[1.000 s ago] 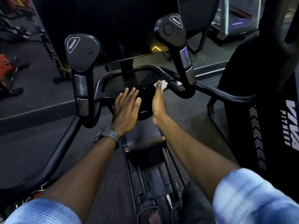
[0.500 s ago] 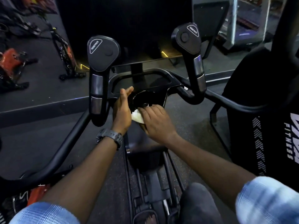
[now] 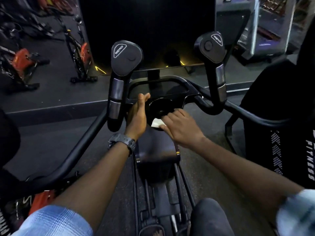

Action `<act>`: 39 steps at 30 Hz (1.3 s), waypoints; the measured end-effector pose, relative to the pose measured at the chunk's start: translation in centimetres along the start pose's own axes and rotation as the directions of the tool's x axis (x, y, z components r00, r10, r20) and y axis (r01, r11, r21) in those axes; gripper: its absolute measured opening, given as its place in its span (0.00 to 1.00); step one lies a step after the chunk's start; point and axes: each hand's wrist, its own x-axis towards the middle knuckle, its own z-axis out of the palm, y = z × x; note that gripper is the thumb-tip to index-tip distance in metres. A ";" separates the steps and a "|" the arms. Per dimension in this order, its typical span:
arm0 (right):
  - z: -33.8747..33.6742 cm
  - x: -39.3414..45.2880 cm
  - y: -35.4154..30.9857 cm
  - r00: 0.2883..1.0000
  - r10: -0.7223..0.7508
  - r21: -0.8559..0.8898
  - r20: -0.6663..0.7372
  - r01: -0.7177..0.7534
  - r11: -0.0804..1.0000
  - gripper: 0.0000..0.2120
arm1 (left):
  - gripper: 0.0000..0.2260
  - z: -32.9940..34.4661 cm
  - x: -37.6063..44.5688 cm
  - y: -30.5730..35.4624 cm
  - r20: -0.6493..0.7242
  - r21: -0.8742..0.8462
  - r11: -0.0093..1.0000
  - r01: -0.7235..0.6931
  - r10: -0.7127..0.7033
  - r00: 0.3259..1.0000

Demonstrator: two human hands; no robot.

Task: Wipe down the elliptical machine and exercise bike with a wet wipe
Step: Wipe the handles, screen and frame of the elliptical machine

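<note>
A wipe (image 3: 157, 123) is being pressed under the curled fingers of the right hand (image 3: 180, 126) against the near rim of the console (image 3: 160, 106). The console's left edge is being steadied by the left hand (image 3: 137, 116), fingers straight. The unwiped part is lying ahead of the wipe, nearer the right hand.

A gym — dark rubber floor (image 3: 51, 137), orange exercise bikes (image 3: 23, 62), "FITNESS" lettering (image 3: 309, 160) on a machine.

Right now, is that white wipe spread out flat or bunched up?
Bunched up. The wipe shows only as a small crumpled wad under the right hand, pressed at the round cup holder's edge.
</note>
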 end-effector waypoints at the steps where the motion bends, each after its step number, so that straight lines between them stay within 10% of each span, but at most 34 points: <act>1: 0.2 0.2 -0.8 0.999 0.042 0.025 -0.033 -0.041 0.999 0.13 | 0.44 -0.2 0.0 0.0 0.004 -0.010 1.000 0.007 -0.007 1.000; 11: 2.6 4.1 -7.0 0.986 -0.061 0.018 0.153 0.059 0.998 0.24 | 0.42 -0.1 -0.4 0.8 -0.040 0.090 0.996 0.009 -0.006 0.999; 19: 0.6 9.7 -1.5 0.850 0.195 0.179 0.489 -0.317 0.931 0.33 | 0.36 -0.1 0.2 0.3 -0.080 0.158 0.987 0.018 -0.005 0.997; 32: 0.3 6.5 2.7 0.798 0.385 0.127 0.464 -0.490 0.862 0.32 | 0.27 0.5 0.3 1.1 0.037 0.431 0.902 0.023 -0.044 0.998; 39: 0.4 9.5 -0.5 0.918 0.200 0.242 0.343 -0.292 0.925 0.21 | 0.26 0.1 0.2 1.3 0.028 0.420 0.908 0.001 -0.014 1.000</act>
